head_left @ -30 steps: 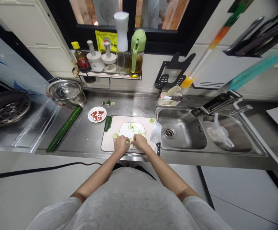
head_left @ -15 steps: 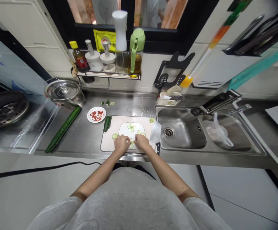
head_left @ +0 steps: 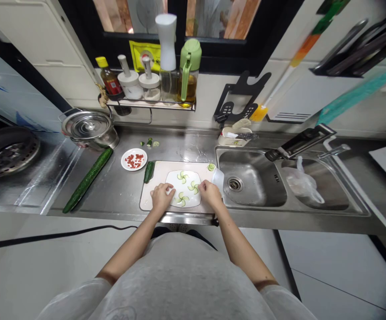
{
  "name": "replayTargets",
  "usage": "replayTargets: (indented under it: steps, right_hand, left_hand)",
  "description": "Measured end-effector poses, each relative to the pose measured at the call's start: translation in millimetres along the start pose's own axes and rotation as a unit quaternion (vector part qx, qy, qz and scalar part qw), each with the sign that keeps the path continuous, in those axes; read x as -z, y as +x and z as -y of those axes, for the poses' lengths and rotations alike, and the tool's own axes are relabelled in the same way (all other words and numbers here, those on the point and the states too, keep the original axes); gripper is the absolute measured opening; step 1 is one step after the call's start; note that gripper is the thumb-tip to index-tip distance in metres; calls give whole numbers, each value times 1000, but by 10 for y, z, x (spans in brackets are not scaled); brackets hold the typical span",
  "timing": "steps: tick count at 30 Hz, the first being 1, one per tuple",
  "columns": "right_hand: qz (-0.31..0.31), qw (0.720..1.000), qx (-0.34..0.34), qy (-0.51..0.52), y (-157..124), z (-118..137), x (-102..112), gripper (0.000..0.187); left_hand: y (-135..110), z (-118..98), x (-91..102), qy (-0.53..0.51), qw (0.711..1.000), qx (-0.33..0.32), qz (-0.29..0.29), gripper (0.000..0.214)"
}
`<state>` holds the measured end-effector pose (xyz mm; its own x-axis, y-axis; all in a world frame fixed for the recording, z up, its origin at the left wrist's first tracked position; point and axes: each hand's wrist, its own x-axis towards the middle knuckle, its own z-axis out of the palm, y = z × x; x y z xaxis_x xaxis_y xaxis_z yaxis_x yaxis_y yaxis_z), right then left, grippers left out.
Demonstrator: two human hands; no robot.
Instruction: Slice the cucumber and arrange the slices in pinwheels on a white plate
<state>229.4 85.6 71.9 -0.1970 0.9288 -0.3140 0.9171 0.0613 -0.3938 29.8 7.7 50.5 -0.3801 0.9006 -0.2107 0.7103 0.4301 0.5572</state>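
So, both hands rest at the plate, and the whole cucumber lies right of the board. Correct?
No. The head view shows the whole cucumber lying left of the board; the left hand and right hand do rest at the plate.

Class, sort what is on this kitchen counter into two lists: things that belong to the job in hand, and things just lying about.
In hand: left hand and right hand at the rims of the white plate; cucumber slices on it; cutting board beneath.
Lying about: whole cucumber, dish of red bits, lidded pot, plastic bag in the sink.
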Motion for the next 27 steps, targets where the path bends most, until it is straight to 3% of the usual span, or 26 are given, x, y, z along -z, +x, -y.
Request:
replayTargets:
  steps: [4,11,20,27]
  right_hand:
    - [-47,998,-8,47,-113,-288,136,23]
    - [-63,993,-6,97,-392,-514,41,26]
    - [-70,995,-12,73,-458,-621,100,28]
    - [-62,996,-2,63,-444,-603,62,29]
  left_hand:
    - [34,200,192,-18,998,35,-45,23]
    - [34,504,325,-23,992,81,-90,24]
    - [-23,739,324,2,993,97,-71,24]
    - [7,699,260,49,995,85,-32,27]
